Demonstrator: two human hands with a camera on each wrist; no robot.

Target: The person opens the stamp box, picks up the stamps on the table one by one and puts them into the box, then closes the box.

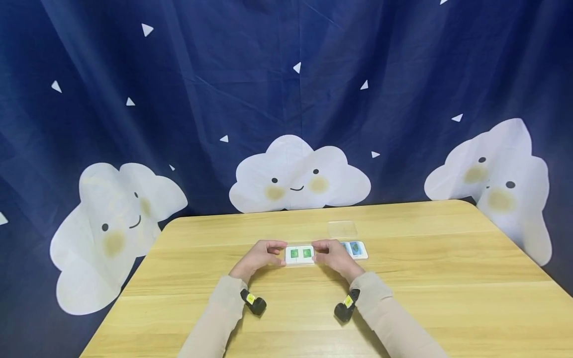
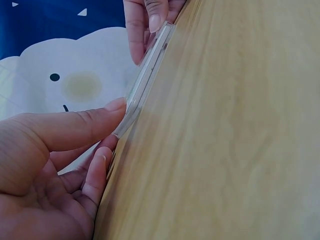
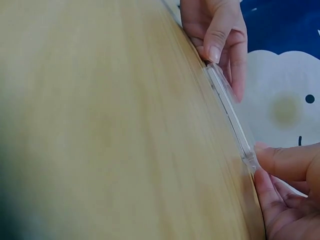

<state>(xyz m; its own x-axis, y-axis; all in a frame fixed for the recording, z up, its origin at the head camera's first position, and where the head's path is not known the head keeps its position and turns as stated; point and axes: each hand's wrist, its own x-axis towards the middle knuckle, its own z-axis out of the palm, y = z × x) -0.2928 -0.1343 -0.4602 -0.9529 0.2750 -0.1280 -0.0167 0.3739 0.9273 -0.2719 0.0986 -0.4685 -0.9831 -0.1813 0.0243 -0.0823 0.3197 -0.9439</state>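
Observation:
A flat clear plastic case (image 1: pixel 300 255) lies lengthwise between both hands, with a white insert bearing two green square pictures inside. My left hand (image 1: pixel 261 255) grips its left end; in the left wrist view the thumb (image 2: pixel 82 127) presses on the top edge and fingers curl below. At the opposite end my right hand (image 1: pixel 334 256) pinches the case, thumb (image 3: pixel 285 160) on the upper edge and fingers underneath. Seen edge-on in the right wrist view, the case (image 3: pixel 231 115) is close over the tabletop.
Just right of my right hand lies a white piece with blue pictures (image 1: pixel 356 249), partly hidden by the hand. Behind it is a clear plastic cover (image 1: pixel 342 228). The wooden table (image 1: pixel 403 308) ends at a dark blue curtain (image 1: pixel 250 74) with cloud prints.

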